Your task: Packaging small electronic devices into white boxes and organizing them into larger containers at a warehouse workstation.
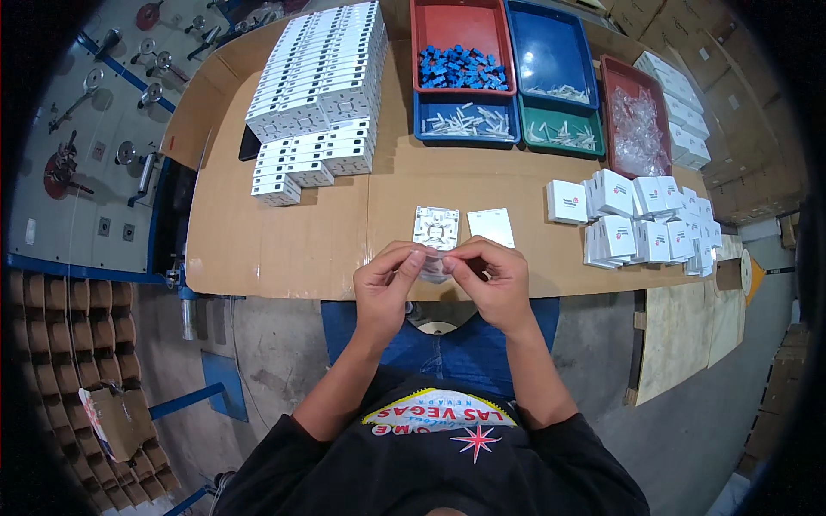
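A small clear plastic bag (435,269) is pinched between my two hands at the table's near edge. My left hand (383,285) grips its left side with thumb and fingertips, and my right hand (496,284) grips the right side the same way. What the bag contains, if anything, is too small to make out. Just beyond my fingers an open white plastic housing (436,225) with moulded inner parts lies on the cardboard. To its right rests a flat white square cover (491,227).
Rows of white housings (323,64) are stacked at the back left. Trays at the back hold blue parts (462,68), white pins (467,121), more pins (564,136) and clear bags (638,129). Finished-looking white square boxes (615,238) are piled at the right.
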`<move>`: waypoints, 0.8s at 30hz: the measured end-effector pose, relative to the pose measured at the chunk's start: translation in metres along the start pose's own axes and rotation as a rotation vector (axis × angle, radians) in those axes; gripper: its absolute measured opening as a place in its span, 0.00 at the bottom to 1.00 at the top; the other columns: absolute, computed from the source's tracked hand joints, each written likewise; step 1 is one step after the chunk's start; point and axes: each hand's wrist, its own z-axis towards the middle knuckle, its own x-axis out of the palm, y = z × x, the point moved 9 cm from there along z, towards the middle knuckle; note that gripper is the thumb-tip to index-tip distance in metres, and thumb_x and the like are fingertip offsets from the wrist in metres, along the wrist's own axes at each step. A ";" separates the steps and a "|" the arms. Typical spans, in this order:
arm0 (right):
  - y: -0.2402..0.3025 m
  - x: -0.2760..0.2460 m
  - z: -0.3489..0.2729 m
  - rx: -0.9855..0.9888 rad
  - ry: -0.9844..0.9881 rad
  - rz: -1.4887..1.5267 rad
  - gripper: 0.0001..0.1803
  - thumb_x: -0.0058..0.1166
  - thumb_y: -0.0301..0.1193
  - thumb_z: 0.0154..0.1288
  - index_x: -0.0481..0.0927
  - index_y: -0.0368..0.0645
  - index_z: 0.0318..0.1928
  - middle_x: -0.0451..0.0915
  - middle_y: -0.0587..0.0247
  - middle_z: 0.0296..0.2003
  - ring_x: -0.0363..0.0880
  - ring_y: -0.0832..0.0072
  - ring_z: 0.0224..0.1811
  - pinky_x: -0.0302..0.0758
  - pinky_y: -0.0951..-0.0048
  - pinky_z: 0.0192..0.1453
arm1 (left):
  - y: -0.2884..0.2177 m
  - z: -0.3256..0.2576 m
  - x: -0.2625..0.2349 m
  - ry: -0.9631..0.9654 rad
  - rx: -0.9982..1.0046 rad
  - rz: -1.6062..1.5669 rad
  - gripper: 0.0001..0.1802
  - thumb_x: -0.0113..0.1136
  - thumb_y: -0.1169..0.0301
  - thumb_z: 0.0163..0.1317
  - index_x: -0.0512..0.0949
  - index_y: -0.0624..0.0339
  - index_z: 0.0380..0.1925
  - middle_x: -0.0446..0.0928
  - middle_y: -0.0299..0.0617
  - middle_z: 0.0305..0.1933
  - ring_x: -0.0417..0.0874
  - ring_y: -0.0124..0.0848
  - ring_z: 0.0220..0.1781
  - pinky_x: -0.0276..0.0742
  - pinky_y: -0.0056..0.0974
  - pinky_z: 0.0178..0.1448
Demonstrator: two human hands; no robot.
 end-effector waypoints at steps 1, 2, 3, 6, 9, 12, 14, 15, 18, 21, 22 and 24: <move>0.000 0.002 0.000 -0.001 0.017 -0.007 0.04 0.67 0.21 0.66 0.87 0.35 0.40 0.85 0.66 0.32 0.75 0.88 0.28 0.68 0.82 0.30 | 0.000 -0.001 -0.002 -0.020 0.020 0.011 0.09 0.59 0.75 0.76 0.85 0.70 0.47 0.84 0.43 0.47 0.84 0.28 0.49 0.79 0.33 0.57; 0.001 0.002 0.000 0.001 0.016 -0.007 0.04 0.67 0.21 0.66 0.87 0.35 0.40 0.85 0.66 0.32 0.75 0.88 0.28 0.68 0.82 0.30 | 0.000 -0.002 0.000 -0.020 0.017 0.011 0.09 0.59 0.75 0.76 0.85 0.70 0.47 0.84 0.43 0.47 0.84 0.28 0.49 0.79 0.33 0.57; 0.001 0.004 0.001 0.005 0.015 -0.001 0.04 0.67 0.21 0.66 0.87 0.35 0.40 0.85 0.66 0.32 0.75 0.88 0.28 0.69 0.82 0.31 | 0.000 -0.003 -0.001 -0.056 0.015 0.017 0.09 0.59 0.75 0.76 0.85 0.70 0.46 0.84 0.43 0.47 0.84 0.28 0.50 0.79 0.32 0.57; -0.007 0.000 -0.001 0.020 0.002 0.023 0.04 0.67 0.21 0.67 0.87 0.35 0.41 0.85 0.66 0.33 0.75 0.88 0.28 0.69 0.83 0.31 | 0.000 -0.003 0.003 -0.076 0.024 0.018 0.10 0.58 0.75 0.77 0.85 0.70 0.46 0.83 0.43 0.47 0.84 0.28 0.50 0.79 0.32 0.57; -0.009 -0.001 -0.002 0.036 -0.001 0.044 0.05 0.67 0.22 0.67 0.88 0.34 0.41 0.85 0.67 0.33 0.75 0.88 0.28 0.68 0.83 0.31 | 0.000 -0.003 0.004 -0.070 0.010 0.005 0.10 0.55 0.75 0.77 0.84 0.70 0.46 0.83 0.42 0.47 0.83 0.27 0.50 0.78 0.32 0.56; -0.006 0.004 -0.003 0.044 0.012 0.046 0.05 0.67 0.22 0.67 0.88 0.34 0.42 0.85 0.67 0.33 0.74 0.88 0.28 0.68 0.83 0.31 | 0.011 -0.007 -0.003 -0.103 -0.027 -0.059 0.11 0.53 0.75 0.78 0.84 0.70 0.45 0.83 0.41 0.46 0.83 0.26 0.49 0.78 0.32 0.56; -0.005 0.005 -0.003 0.051 0.024 0.050 0.05 0.67 0.22 0.67 0.87 0.34 0.42 0.85 0.67 0.33 0.74 0.88 0.28 0.68 0.83 0.31 | 0.015 -0.008 -0.005 -0.130 -0.040 -0.110 0.11 0.53 0.74 0.79 0.83 0.69 0.44 0.83 0.40 0.46 0.82 0.25 0.49 0.78 0.32 0.56; -0.006 0.007 -0.002 0.070 0.048 0.031 0.04 0.66 0.20 0.68 0.87 0.34 0.41 0.85 0.65 0.34 0.78 0.86 0.32 0.71 0.82 0.34 | 0.016 -0.008 -0.005 -0.152 -0.053 -0.129 0.13 0.52 0.71 0.79 0.82 0.69 0.43 0.83 0.41 0.45 0.83 0.25 0.49 0.78 0.32 0.55; -0.011 0.004 -0.003 0.073 0.035 0.027 0.03 0.65 0.20 0.68 0.87 0.34 0.41 0.84 0.66 0.34 0.77 0.86 0.31 0.71 0.82 0.34 | 0.011 -0.003 -0.002 -0.120 -0.060 -0.120 0.11 0.55 0.71 0.78 0.82 0.68 0.42 0.83 0.40 0.44 0.83 0.24 0.47 0.79 0.32 0.55; -0.009 -0.001 -0.004 0.051 -0.006 0.039 0.04 0.66 0.21 0.67 0.87 0.34 0.41 0.84 0.68 0.32 0.74 0.88 0.28 0.68 0.83 0.30 | 0.004 0.002 0.009 -0.007 -0.099 -0.081 0.05 0.59 0.77 0.74 0.82 0.67 0.42 0.83 0.39 0.44 0.83 0.23 0.47 0.79 0.31 0.56; -0.007 -0.001 -0.004 0.047 -0.014 0.035 0.04 0.66 0.21 0.67 0.87 0.34 0.41 0.84 0.67 0.32 0.74 0.88 0.28 0.68 0.82 0.30 | 0.007 0.002 0.014 0.054 -0.143 -0.072 0.03 0.61 0.79 0.73 0.82 0.66 0.42 0.84 0.39 0.44 0.83 0.23 0.48 0.79 0.31 0.56; -0.001 -0.001 -0.003 0.029 -0.007 -0.001 0.04 0.65 0.21 0.67 0.87 0.34 0.41 0.84 0.67 0.32 0.74 0.88 0.28 0.69 0.82 0.30 | 0.010 0.005 0.010 0.082 -0.146 -0.096 0.03 0.63 0.80 0.71 0.82 0.66 0.42 0.84 0.40 0.44 0.84 0.24 0.48 0.79 0.32 0.57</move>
